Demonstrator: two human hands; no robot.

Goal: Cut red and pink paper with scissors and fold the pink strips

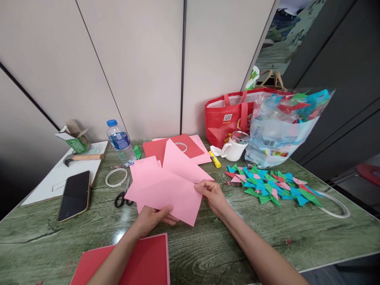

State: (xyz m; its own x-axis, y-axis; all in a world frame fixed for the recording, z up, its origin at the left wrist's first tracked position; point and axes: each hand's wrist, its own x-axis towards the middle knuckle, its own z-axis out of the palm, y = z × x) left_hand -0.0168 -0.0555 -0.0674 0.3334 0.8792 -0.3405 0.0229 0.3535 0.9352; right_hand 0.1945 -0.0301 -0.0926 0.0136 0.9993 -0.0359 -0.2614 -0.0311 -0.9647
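My left hand [152, 218] grips the near edge of a fanned stack of pink paper sheets [166, 186], held just above the green wood-grain table [89, 233]. My right hand [211, 194] pinches the right edge of the same stack, fingers closed on it. More pink and red sheets [175, 148] lie flat behind the stack. A red sheet [148, 259] lies at the near edge under my left forearm.
Black scissors [123, 196], a tape ring [115, 177], a phone [75, 194], a water bottle [120, 142] and a hammer [81, 157] lie left. To the right are a glue stick [215, 159], a white mug [234, 147], a red bag [228, 116], a clear bag [282, 126] and folded coloured triangles [273, 186].
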